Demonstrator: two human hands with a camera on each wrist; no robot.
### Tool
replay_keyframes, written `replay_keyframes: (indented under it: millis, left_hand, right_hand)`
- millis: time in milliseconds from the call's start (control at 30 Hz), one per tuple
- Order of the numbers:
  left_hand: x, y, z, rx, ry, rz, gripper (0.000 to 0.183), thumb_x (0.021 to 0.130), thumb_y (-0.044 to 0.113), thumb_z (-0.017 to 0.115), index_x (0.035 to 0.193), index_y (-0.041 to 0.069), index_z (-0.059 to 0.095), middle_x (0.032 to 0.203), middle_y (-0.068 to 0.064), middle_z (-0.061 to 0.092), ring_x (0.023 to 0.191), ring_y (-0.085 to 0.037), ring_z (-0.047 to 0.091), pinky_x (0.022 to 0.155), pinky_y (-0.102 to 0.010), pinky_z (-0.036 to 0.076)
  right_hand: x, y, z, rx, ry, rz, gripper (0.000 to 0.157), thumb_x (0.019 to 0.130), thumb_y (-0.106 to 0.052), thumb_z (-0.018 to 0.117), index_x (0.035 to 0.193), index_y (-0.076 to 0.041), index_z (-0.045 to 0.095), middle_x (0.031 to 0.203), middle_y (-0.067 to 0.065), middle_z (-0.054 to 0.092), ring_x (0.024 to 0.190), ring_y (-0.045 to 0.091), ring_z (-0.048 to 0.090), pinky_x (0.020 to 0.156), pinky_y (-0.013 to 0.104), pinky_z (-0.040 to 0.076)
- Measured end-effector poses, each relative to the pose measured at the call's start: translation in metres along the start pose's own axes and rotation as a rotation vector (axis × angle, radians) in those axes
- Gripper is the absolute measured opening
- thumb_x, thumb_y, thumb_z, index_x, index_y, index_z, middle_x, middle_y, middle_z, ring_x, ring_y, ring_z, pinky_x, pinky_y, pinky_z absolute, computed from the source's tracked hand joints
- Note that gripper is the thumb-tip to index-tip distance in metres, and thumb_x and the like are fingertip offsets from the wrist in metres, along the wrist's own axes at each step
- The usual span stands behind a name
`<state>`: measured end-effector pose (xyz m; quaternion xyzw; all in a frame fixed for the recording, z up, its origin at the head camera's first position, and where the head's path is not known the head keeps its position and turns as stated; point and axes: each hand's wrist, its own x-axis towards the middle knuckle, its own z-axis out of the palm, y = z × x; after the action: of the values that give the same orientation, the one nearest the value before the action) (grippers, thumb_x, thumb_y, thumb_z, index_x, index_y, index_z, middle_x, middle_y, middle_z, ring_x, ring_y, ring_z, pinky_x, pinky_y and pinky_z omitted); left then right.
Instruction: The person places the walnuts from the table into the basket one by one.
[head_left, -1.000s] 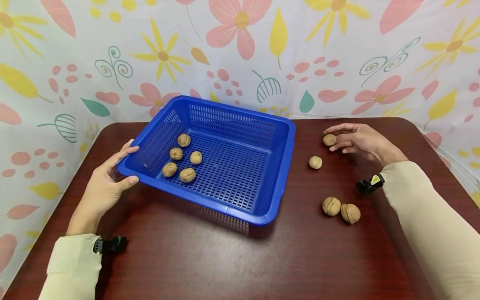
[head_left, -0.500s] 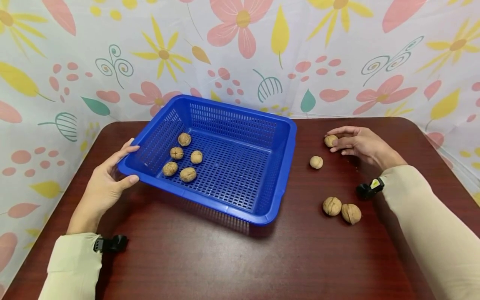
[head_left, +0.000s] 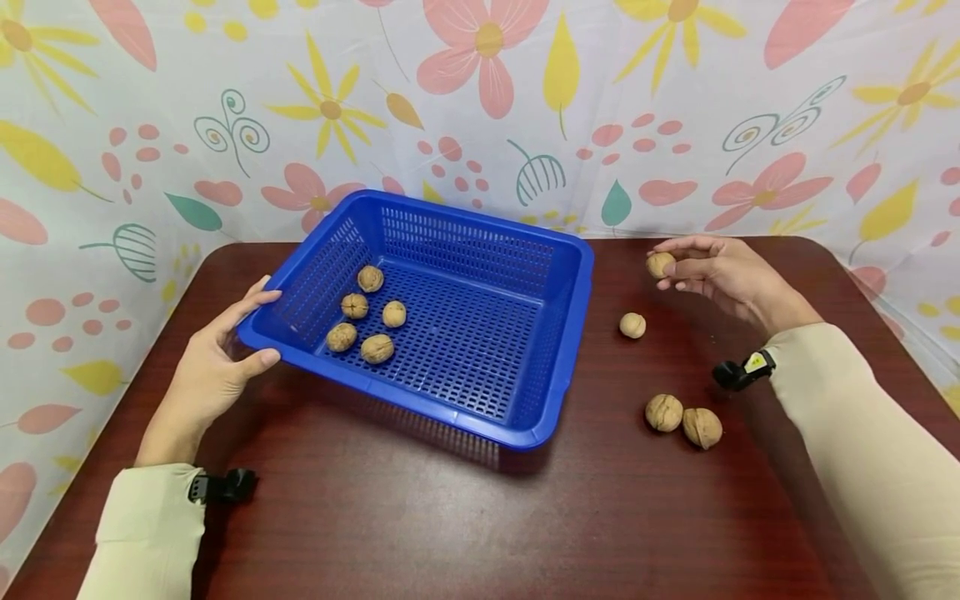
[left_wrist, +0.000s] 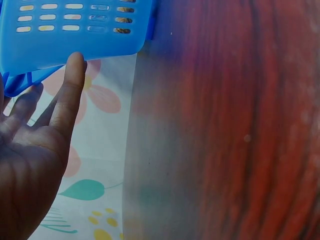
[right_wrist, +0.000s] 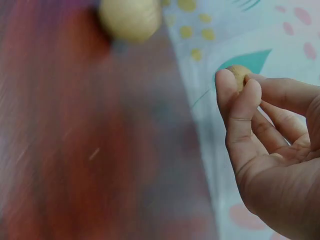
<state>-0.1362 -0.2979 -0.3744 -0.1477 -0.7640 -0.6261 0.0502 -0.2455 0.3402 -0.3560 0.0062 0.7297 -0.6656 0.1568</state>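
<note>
A blue plastic basket (head_left: 555,367) with slotted walls holds several walnuts (head_left: 377,348) at its left side. My left hand (head_left: 206,375) grips the basket's left corner, fingers over the rim and thumb against the front edge. The left wrist view has that hand (left_wrist: 35,155) beside the basket wall (left_wrist: 75,45). Right of the basket, my right hand (head_left: 720,271) pinches a walnut (head_left: 660,265) between thumb and fingertips, above the table. In the right wrist view the walnut (right_wrist: 239,75) shows partly, behind the fingertips.
One small walnut (head_left: 632,325) lies on the dark red-brown table (head_left: 465,533) between basket and right hand. Two larger walnuts, a left one (head_left: 663,412) and a right one (head_left: 702,427), sit side by side nearer the front. A flower-print cloth (head_left: 480,100) stands behind the table.
My right hand has closed its fingertips on the walnut at the back right and raised it slightly off the table. My left hand and the basket stay where they were.
</note>
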Motion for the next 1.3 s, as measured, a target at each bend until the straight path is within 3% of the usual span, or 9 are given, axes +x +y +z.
replay_keyframes:
  millis: [167, 367, 567, 767, 933, 1100, 1300]
  left_hand:
    - [0.000, 0.001, 0.001, 0.000, 0.002, -0.004, 0.060, 0.093, -0.005, 0.073, 0.149, 0.005, 0.056, 0.172, -0.005, 0.033, 0.151, -0.011, 0.040, 0.105, -0.008, 0.043]
    - [-0.002, 0.000, 0.000, -0.034, 0.004, 0.013, 0.060, 0.092, -0.006, 0.074, 0.148, 0.003, 0.056, 0.171, -0.005, 0.035, 0.150, -0.009, 0.040, 0.108, -0.009, 0.041]
    - [-0.003, 0.000, -0.001, -0.031, 0.013, 0.032, 0.060, 0.091, -0.008, 0.074, 0.148, 0.001, 0.057, 0.170, -0.005, 0.038, 0.149, -0.007, 0.041, 0.109, -0.009, 0.040]
    - [-0.001, 0.001, 0.000, -0.028, 0.012, 0.019, 0.060, 0.091, -0.008, 0.074, 0.148, 0.003, 0.057, 0.170, -0.004, 0.037, 0.149, -0.008, 0.041, 0.109, -0.010, 0.040]
    - [0.001, 0.001, 0.000, -0.031, 0.012, 0.009, 0.060, 0.091, -0.007, 0.075, 0.148, 0.004, 0.058, 0.170, -0.005, 0.037, 0.151, -0.011, 0.039, 0.109, -0.009, 0.040]
    - [0.000, 0.000, -0.001, -0.026, 0.016, 0.009, 0.060, 0.091, -0.007, 0.075, 0.148, 0.005, 0.058, 0.170, -0.004, 0.037, 0.148, -0.009, 0.042, 0.108, -0.009, 0.041]
    - [-0.002, -0.001, -0.001, -0.040, 0.013, 0.008, 0.060, 0.091, -0.007, 0.074, 0.148, 0.004, 0.057, 0.170, -0.005, 0.036, 0.147, -0.007, 0.043, 0.107, -0.009, 0.042]
  right_hand:
    - [-0.003, -0.027, 0.012, 0.039, -0.023, -0.054, 0.026, 0.103, -0.003, 0.063, 0.122, -0.014, 0.075, 0.106, -0.003, 0.077, 0.086, 0.017, 0.076, 0.073, 0.022, 0.058]
    - [0.003, -0.067, 0.038, 0.181, -0.133, -0.182, 0.028, 0.103, 0.005, 0.058, 0.124, -0.005, 0.072, 0.106, 0.005, 0.077, 0.086, 0.023, 0.077, 0.074, 0.024, 0.059]
    - [0.010, -0.105, 0.095, 0.187, -0.169, -0.224, 0.025, 0.100, 0.005, 0.064, 0.123, -0.003, 0.072, 0.110, 0.008, 0.077, 0.085, 0.023, 0.077, 0.073, 0.024, 0.059]
    - [0.028, -0.127, 0.161, 0.206, -0.202, -0.269, 0.024, 0.099, 0.008, 0.062, 0.119, -0.001, 0.072, 0.103, 0.012, 0.076, 0.081, 0.024, 0.077, 0.072, 0.026, 0.060]
    - [0.048, -0.135, 0.216, 0.240, -0.276, -0.237, 0.032, 0.100, 0.011, 0.055, 0.130, 0.004, 0.065, 0.113, 0.015, 0.072, 0.083, 0.025, 0.076, 0.079, 0.028, 0.060]
    - [0.070, -0.128, 0.268, 0.268, -0.301, -0.144, 0.036, 0.101, 0.008, 0.059, 0.137, 0.002, 0.062, 0.119, 0.016, 0.070, 0.084, 0.024, 0.075, 0.077, 0.028, 0.058]
    - [0.090, -0.106, 0.305, 0.254, -0.295, -0.005, 0.035, 0.102, 0.004, 0.060, 0.136, -0.003, 0.065, 0.126, 0.013, 0.071, 0.083, 0.022, 0.076, 0.072, 0.026, 0.058]
